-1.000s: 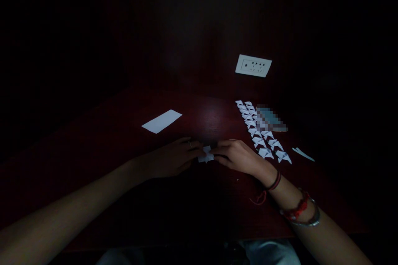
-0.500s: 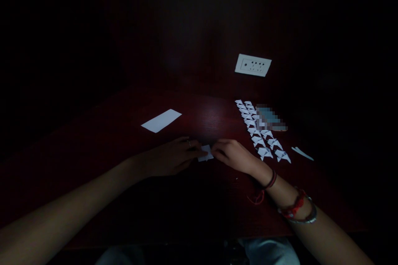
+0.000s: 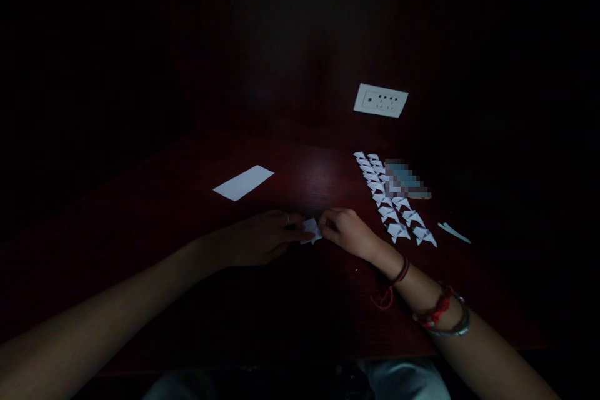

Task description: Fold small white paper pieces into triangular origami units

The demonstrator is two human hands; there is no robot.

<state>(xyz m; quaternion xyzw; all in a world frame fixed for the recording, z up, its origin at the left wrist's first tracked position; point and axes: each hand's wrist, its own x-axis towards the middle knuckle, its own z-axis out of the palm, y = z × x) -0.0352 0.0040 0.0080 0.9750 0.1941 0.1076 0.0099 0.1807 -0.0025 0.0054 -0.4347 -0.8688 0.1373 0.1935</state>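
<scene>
A small piece of folded white paper lies on the dark red table between my two hands. My left hand, a ring on one finger, presses on the paper's left side with its fingertips. At the right edge of the paper, my right hand is closed in a pinch on it, the fingers curled together. The fine folds are hard to make out in the dim light.
Folded paper figures stand in two rows to the right. Beside them lie a blurred-out flat object and thin white strips. A flat white sheet lies at the left. A socket panel is on the back wall.
My right hand's fingers have curled in more tightly at the paper's edge. My left fingers have shifted slightly over the paper, which has stayed nearly in place.
</scene>
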